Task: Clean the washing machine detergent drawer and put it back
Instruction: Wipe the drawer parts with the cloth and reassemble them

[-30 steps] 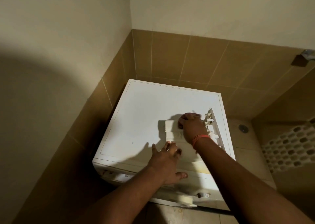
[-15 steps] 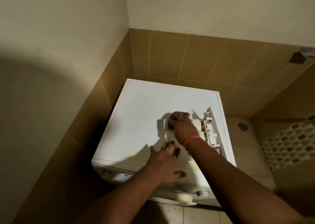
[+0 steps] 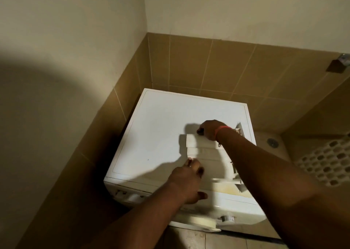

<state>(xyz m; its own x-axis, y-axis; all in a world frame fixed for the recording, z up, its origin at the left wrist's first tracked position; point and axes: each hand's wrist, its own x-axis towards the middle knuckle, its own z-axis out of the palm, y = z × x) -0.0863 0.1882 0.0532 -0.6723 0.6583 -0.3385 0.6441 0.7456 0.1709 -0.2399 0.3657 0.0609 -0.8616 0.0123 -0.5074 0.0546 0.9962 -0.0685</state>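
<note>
Drawer (image 3: 206,154): lying on top of the washer (image 3: 161,127), centre-right of frame.
Right hand (image 3: 208,130): fingers curled over the drawer's far end, gripping it.
Left hand (image 3: 186,179): fingertips on the near-left edge, thumb spread; grip unclear.
Handling: likely steady both ends, lift level, avoid twisting.

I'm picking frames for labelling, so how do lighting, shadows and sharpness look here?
Head view: dim, warm light; a large soft shadow covers the left wall; both hands cast dark shadows on the white washing machine top. The left hand and the white plastic detergent drawer look slightly motion-blurred; the right hand is sharper. Wide-angle bending shows at the edges.
</note>
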